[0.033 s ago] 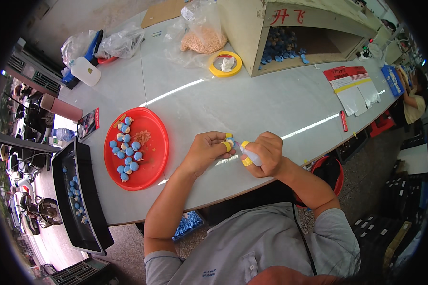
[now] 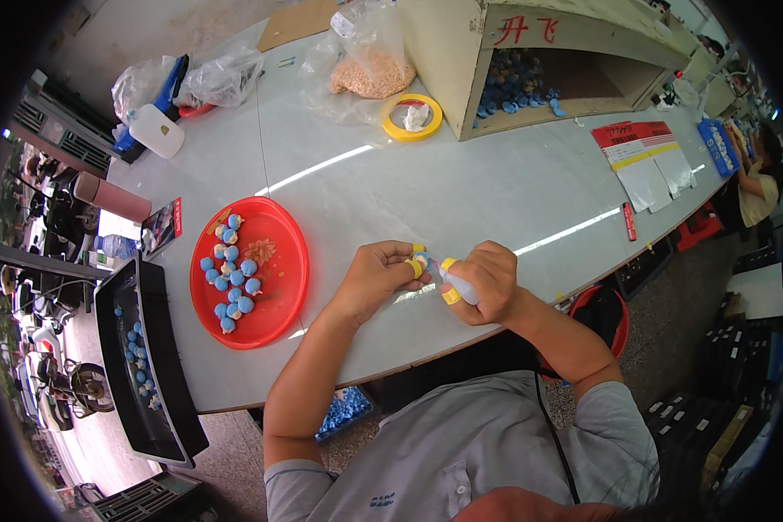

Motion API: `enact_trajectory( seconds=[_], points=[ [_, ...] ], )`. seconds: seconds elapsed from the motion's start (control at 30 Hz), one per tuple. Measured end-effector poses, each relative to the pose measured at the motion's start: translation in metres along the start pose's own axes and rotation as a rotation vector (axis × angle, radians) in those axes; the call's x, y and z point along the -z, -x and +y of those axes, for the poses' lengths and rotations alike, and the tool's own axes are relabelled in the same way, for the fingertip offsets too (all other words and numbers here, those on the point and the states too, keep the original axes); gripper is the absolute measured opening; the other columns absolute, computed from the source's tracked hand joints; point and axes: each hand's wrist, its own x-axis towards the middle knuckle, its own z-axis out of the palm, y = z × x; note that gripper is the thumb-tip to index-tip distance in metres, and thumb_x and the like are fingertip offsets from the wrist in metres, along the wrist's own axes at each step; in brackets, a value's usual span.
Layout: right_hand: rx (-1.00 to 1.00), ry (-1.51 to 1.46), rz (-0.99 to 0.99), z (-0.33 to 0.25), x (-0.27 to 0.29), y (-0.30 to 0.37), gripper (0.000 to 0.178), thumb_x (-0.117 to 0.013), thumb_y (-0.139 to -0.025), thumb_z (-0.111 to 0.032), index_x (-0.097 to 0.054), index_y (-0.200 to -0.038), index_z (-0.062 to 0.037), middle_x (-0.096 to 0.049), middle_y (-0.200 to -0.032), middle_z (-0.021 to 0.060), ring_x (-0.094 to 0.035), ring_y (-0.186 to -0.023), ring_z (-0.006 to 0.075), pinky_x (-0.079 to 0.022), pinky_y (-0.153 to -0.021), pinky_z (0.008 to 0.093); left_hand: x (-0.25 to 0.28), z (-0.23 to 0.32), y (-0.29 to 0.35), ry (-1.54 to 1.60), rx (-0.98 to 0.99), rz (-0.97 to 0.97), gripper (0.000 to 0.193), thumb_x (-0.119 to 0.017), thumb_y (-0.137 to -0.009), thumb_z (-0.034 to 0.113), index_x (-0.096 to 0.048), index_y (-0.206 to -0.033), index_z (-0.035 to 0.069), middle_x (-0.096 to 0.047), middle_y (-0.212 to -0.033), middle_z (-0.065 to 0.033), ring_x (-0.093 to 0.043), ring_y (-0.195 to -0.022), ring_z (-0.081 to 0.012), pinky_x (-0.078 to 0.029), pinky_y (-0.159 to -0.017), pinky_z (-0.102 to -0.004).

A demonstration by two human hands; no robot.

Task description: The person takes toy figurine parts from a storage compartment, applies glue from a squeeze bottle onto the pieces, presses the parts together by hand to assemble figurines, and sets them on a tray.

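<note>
Over the near edge of the table, my left hand (image 2: 381,277) pinches a small blue-and-white figure part (image 2: 422,259) between thumb and fingers. My right hand (image 2: 489,283) is closed around a small translucent white squeeze bottle (image 2: 463,285), its thin tip pointing at the part and close to it. Whether the tip touches the part cannot be made out. Yellow tape wraps several fingertips of both hands. To the left of my left hand lies a round red tray (image 2: 289,300) with several similar blue-and-white pieces (image 2: 236,278) and a small pale heap (image 2: 259,250).
A black bin (image 2: 178,383) with more blue pieces stands at the table's left end. Further back are a white jug (image 2: 155,130), a bag of peach-coloured bits (image 2: 370,74), a yellow tape roll (image 2: 435,130) and an open-fronted box (image 2: 452,61). A red marker (image 2: 628,222) lies right.
</note>
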Motion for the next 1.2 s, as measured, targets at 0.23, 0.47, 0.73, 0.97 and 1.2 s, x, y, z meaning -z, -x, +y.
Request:
enact_trajectory(
  seconds=[0.23, 0.47, 0.73, 0.97, 1.2],
  points=[
    [-0.005, -0.008, -0.014, 0.000, 0.000, 0.000, 0.022, -0.071, -0.067, -0.009, -0.058, -0.085, -0.0025, -0.054, -0.058, 0.0047, -0.051, -0.045, 0.0205, -0.041, -0.050, 0.0306, 0.002, 0.000, -0.001, 0.006, -0.003, -0.004, 0.036, -0.060, -0.089, 0.003, -0.052, -0.118, -0.016, -0.064, -0.105, -0.0181, -0.068, -0.092, -0.0220, -0.057, -0.077, -0.0244],
    [-0.023, -0.068, 0.108, 0.004, 0.001, 0.001, 0.020, -0.068, -0.073, -0.008, -0.056, -0.088, -0.0020, -0.053, -0.061, 0.0069, -0.046, -0.046, 0.0199, -0.037, -0.049, 0.0307, 0.004, 0.002, -0.001, 0.037, -0.001, -0.001, 0.037, -0.061, -0.089, 0.004, -0.052, -0.119, -0.014, -0.064, -0.105, -0.0173, -0.068, -0.093, -0.0216, -0.056, -0.079, -0.0244],
    [-0.577, -0.389, 0.328, 0.004, 0.013, 0.021, 0.029, -0.064, -0.084, -0.004, -0.046, -0.106, -0.0001, -0.060, -0.085, 0.0086, -0.058, -0.070, 0.0146, -0.049, -0.064, 0.0295, 0.003, 0.005, 0.000, 0.152, 0.041, 0.001, 0.033, -0.056, -0.090, 0.004, -0.052, -0.121, -0.007, -0.063, -0.110, -0.0156, -0.066, -0.099, -0.0239, -0.056, -0.080, -0.0252],
    [-0.920, -0.340, 0.253, 0.049, 0.066, 0.031, 0.030, -0.063, -0.086, 0.000, -0.049, -0.112, 0.0015, -0.065, -0.109, 0.0127, -0.060, -0.095, 0.0131, -0.048, -0.085, 0.0263, 0.012, 0.004, -0.002, 0.177, 0.045, -0.036, 0.031, -0.056, -0.088, 0.003, -0.053, -0.118, -0.003, -0.064, -0.111, -0.0149, -0.067, -0.099, -0.0235, -0.056, -0.077, -0.0254],
    [-1.023, 0.313, 0.337, 0.131, 0.148, 0.071, 0.023, -0.070, -0.083, -0.007, -0.059, -0.102, -0.0001, -0.059, -0.089, 0.0035, -0.050, -0.075, 0.0111, -0.044, -0.070, 0.0261, 0.007, 0.011, -0.003, 0.099, 0.013, -0.050, 0.031, -0.059, -0.087, 0.002, -0.051, -0.117, -0.003, -0.064, -0.109, -0.0133, -0.066, -0.099, -0.0215, -0.055, -0.080, -0.0253]
  ],
)
